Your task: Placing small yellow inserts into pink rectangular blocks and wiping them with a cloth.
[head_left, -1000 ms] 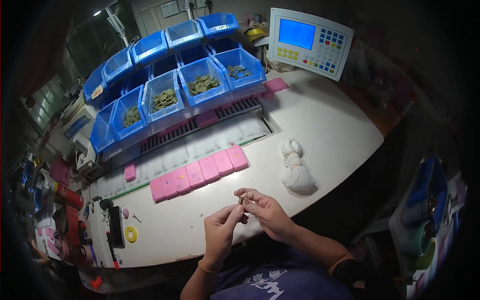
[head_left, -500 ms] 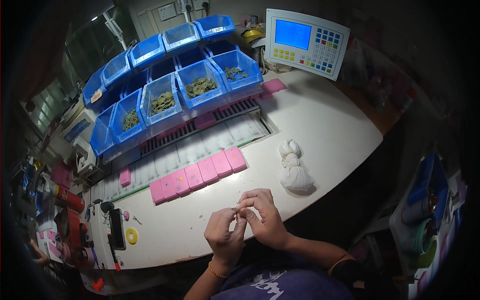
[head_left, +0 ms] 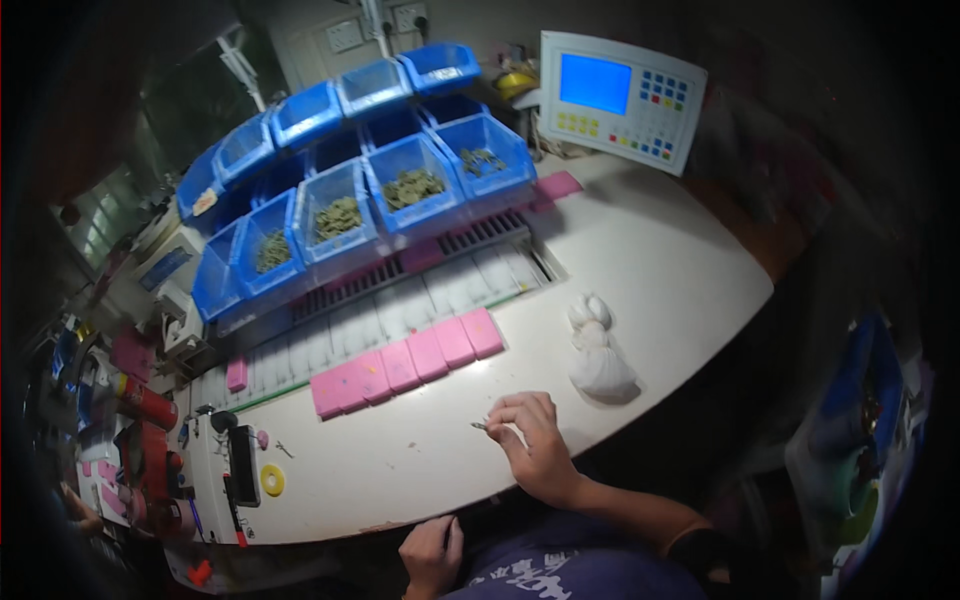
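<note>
Clearly, the right hand [head_left: 538,448] pinches a small object [head_left: 479,426]; left hand [head_left: 430,555], I cannot tell.

The right hand's [head_left: 538,452] fingers [head_left: 522,412] are pinched together; the left hand [head_left: 430,555] sits lower, loosely curled.

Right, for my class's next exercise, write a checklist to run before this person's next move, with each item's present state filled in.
1. Right hand, grip on the small piece: ok, pinched at the fingertips.
2. Left hand up beside the piece: not ok, it is low by the body, apart from the right hand.
3. Flaws on the piece: cannot tell, too small and blurred.
4. Pink blocks lined up: ok, side by side in a row on the table.
5. White bundle clear of the right hand: ok, apart from it.
6. Screen lit: ok, glowing blue.
</note>
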{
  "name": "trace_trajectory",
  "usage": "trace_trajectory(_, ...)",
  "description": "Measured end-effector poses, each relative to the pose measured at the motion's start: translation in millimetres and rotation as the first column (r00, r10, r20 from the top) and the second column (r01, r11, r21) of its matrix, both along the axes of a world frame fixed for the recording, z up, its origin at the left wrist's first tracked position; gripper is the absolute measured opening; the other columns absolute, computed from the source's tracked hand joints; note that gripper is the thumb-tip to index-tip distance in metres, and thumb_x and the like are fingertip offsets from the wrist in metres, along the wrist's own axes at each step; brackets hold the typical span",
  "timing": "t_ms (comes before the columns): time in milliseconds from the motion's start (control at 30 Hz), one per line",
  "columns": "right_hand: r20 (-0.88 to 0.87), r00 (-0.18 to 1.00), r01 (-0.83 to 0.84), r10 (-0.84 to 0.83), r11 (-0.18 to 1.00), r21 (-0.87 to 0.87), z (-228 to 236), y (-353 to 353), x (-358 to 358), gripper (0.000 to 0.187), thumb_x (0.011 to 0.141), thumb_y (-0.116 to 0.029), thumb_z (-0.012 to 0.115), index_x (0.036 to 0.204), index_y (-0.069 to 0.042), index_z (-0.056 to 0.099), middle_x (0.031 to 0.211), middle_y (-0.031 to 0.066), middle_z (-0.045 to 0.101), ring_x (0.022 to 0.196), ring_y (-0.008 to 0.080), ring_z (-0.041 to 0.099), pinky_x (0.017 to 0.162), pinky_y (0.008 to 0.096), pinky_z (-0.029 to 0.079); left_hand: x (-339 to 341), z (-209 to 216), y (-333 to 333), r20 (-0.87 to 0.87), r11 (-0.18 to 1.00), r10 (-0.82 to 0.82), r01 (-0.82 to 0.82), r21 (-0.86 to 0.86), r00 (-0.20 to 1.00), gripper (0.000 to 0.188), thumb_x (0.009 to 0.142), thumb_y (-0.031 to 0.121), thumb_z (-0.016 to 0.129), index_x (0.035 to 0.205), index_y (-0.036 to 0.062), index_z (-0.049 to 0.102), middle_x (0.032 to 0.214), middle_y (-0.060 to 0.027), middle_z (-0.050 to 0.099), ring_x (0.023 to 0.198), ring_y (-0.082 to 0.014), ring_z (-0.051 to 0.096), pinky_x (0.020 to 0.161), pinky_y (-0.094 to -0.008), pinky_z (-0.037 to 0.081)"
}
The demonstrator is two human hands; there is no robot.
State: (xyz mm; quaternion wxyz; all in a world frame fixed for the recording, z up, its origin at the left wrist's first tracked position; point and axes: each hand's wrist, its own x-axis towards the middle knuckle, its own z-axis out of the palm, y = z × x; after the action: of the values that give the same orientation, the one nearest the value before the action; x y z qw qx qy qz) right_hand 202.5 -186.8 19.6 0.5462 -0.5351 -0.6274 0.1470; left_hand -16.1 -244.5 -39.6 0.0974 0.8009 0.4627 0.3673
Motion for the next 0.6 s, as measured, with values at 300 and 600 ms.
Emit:
trace_trajectory(300,0.342,0.94,-0.028,-0.01,0.994,0.105,9.9,78.5,-16.0,0.005,0.087,-0.009,0.063,0.091,-0.006,0.061,0.093,0.0083,0.059,0.095,0.0284,0.052,0.086,0.0407,0.037,-32.4,-13.0,-11.4,-0.137,0.955,0.091,-0.125,-0.269,0.986,0.013,0.086,0.017,0.067,0.086,0.0037,0.067,0.078,-0.0151,0.067,0.072,-0.0322,0.066,0.064,-0.0411,0.052)
trace_trajectory(600,0.705,0.614,-0.025,-0.355,0.884,0.466,109.9,310.5,-135.9,0.008,0.079,-0.01,0.063,0.081,-0.004,0.067,0.098,0.012,0.06,0.108,0.031,0.05,0.097,0.0451,0.036,-52.4,-5.9,-1.6,0.002,0.919,0.037,-0.033,-0.393,0.999,0.018,0.087,0.02,0.069,0.076,0.0053,0.067,0.072,-0.0164,0.065,0.067,-0.0341,0.064,0.061,-0.0431,0.05)
